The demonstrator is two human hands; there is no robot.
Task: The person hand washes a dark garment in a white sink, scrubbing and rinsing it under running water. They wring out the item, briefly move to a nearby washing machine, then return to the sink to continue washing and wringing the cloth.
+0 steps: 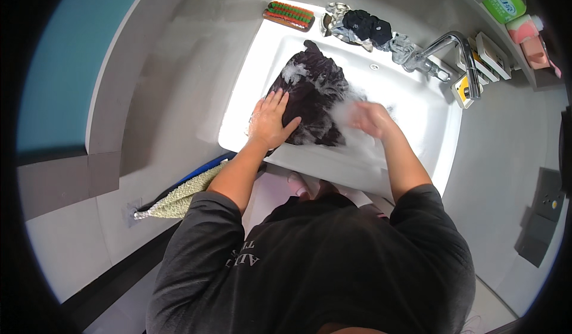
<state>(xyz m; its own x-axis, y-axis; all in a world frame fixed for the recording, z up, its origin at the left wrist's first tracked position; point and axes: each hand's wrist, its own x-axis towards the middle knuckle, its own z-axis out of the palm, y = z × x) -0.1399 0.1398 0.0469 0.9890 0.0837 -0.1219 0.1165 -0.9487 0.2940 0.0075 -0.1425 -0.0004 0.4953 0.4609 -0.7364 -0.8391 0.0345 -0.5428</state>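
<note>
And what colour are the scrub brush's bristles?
Green and orange-red bristles; the head view shows them.

Left fisheye of head-worn pair: looks down over my dark T-shirt (pixel 357 244) onto white sink (pixel 411 122), near above left hand (pixel 271 122) and right hand (pixel 370 119); edges bend.

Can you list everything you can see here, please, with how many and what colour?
Sink: one, white, centre
Garment: one, dark, in the sink
Foam: several patches, white, on the garment and in the sink
Brush: one, red and green bristles, far-left rim
Small cloths: several, black, grey and patterned, far rim
Tap: one, silver, far-right corner
Bottle: one, green, upper right
Pink containers: at least two, pink, below the bottle
Fluffy cloth: one, pale green, hanging at lower left
Left hand: one, bare, spread on the garment
Right hand: one, bare, blurred, right of the garment
Shirt: one, dark grey, bottom
</note>
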